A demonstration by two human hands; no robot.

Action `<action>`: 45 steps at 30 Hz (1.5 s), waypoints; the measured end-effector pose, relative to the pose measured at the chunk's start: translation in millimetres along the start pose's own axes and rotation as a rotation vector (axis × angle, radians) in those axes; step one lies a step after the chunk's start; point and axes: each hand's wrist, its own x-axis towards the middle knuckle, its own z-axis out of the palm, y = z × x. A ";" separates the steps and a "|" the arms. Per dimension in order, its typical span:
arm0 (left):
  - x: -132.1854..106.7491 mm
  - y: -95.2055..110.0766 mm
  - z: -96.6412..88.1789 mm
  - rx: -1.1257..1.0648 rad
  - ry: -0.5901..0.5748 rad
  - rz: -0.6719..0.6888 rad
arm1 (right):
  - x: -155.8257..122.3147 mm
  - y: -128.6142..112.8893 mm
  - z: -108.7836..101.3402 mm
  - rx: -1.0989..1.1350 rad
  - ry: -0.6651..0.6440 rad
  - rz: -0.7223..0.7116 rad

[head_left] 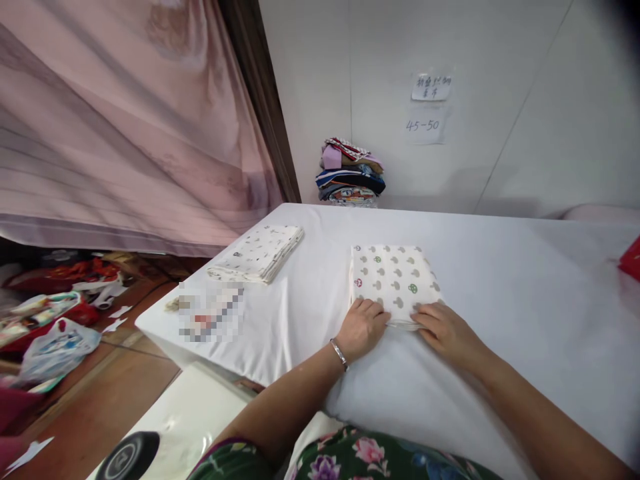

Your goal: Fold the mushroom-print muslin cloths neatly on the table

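A folded white cloth with a mushroom print (393, 277) lies flat on the white table (525, 293) in front of me. My left hand (361, 328) rests at its near left corner, fingers curled onto the edge. A silver bracelet sits on that wrist. My right hand (447, 331) lies at the near right edge, fingers stretched flat along the fold. Both hands touch the cloth's near edge.
A stack of folded white printed cloths (257, 252) lies at the table's left. Several folded coloured garments (350, 175) are piled at the far edge by the wall. A pink curtain (125, 127) hangs left. Bags and clutter (55, 320) cover the floor.
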 end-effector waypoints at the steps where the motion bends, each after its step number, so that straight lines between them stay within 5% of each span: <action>1: -0.6 -1.1 -1.1 -0.035 0.010 -0.001 | -0.2 0.1 -0.1 0.002 -0.015 0.005; 4: -4.1 -9.5 -9.0 -0.167 0.131 -0.119 | -1.6 0.9 0.0 0.028 -0.029 0.027; 8: -15.5 -29.3 -23.6 -0.384 0.306 -0.562 | -3.7 1.0 0.1 0.052 -0.019 0.048; 13: -30.5 -40.8 -27.9 -0.687 0.169 -1.035 | -1.5 -4.0 -1.2 0.015 -0.017 0.047; 22: -18.8 -21.0 -25.4 -0.593 0.004 -1.013 | -0.5 -6.3 3.4 -0.051 -0.028 0.022; 28: -16.6 -24.3 -27.5 -0.630 0.088 -1.011 | -0.8 -6.1 5.0 -0.048 -0.033 0.015; 34: -22.6 -27.8 -27.0 -0.580 0.006 -1.097 | -1.5 -4.8 9.3 -0.055 -0.008 -0.004; 39: -21.6 -28.2 -24.7 -0.732 0.016 -1.052 | -2.9 -2.3 13.1 -0.057 0.040 -0.026; 45: -24.7 -37.7 -19.2 -0.883 -0.141 -1.099 | -4.8 -5.6 8.1 0.001 -0.003 0.011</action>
